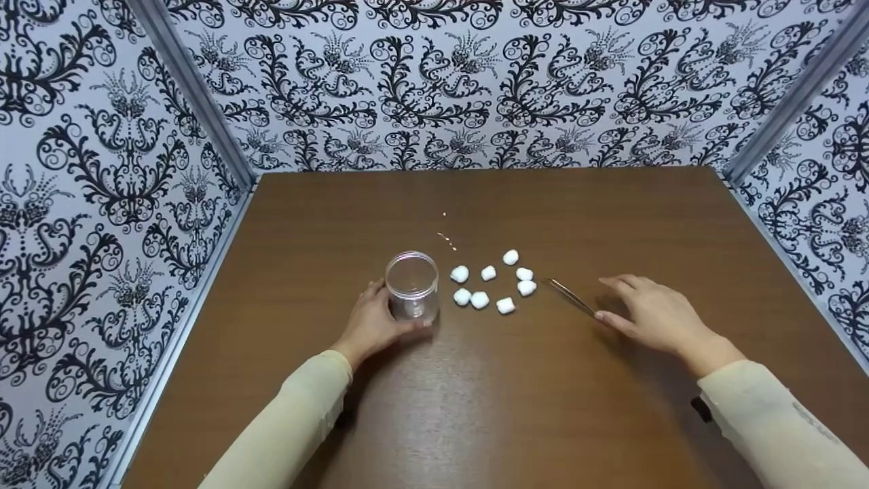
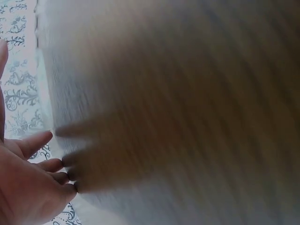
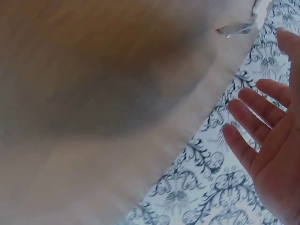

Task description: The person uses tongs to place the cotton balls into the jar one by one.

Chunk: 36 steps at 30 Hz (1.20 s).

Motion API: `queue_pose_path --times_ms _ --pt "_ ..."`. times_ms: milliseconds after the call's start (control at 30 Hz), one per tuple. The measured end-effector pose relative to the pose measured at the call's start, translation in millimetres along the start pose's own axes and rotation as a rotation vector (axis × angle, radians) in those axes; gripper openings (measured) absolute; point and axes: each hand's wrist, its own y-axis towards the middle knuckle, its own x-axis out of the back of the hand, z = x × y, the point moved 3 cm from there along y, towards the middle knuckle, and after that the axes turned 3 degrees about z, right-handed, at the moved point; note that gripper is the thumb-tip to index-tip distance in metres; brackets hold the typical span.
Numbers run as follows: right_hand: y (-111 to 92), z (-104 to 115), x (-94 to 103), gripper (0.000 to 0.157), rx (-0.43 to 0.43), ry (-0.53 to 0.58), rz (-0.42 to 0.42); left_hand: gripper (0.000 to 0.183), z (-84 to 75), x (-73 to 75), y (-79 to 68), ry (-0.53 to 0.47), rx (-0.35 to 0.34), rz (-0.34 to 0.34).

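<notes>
A clear round jar stands upright left of the middle of the table in the head view. My left hand is spread around its lower left side, thumb across the front. The left wrist view shows the relaxed left fingers near the tabletop, with no jar visible there. Slim metal tweezers lie on the table to the right. My right hand is beside their near end, thumb at the tip of it. In the right wrist view the right fingers are extended, and the tweezers lie apart from them.
Several white cotton balls are scattered between jar and tweezers. Small light specks mark the brown table behind them. Patterned walls enclose the back and both sides.
</notes>
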Motion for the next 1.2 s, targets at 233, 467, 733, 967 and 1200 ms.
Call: queue_pose_path --times_ms 233,467,733,967,1200 --pt "25.0 18.6 -2.7 0.045 0.084 -0.064 0.0 0.103 4.4 -0.7 -2.6 0.018 -0.001 0.001" --pt "43.1 22.2 -12.8 0.029 0.09 -0.049 0.02 0.101 2.2 -0.8 -2.0 0.04 -0.016 0.004" --pt "52.7 25.7 -23.2 0.027 0.091 -0.057 0.03 0.096 0.1 -1.7 -0.6 0.041 -0.027 -0.001" --pt "55.6 28.1 -24.5 0.026 0.083 -0.072 0.024 0.098 -2.0 1.6 -1.5 0.032 -0.026 0.013" --pt "57.1 27.6 -25.5 0.026 0.062 -0.06 0.039 0.097 -1.9 2.1 -0.7 0.049 -0.02 0.03"
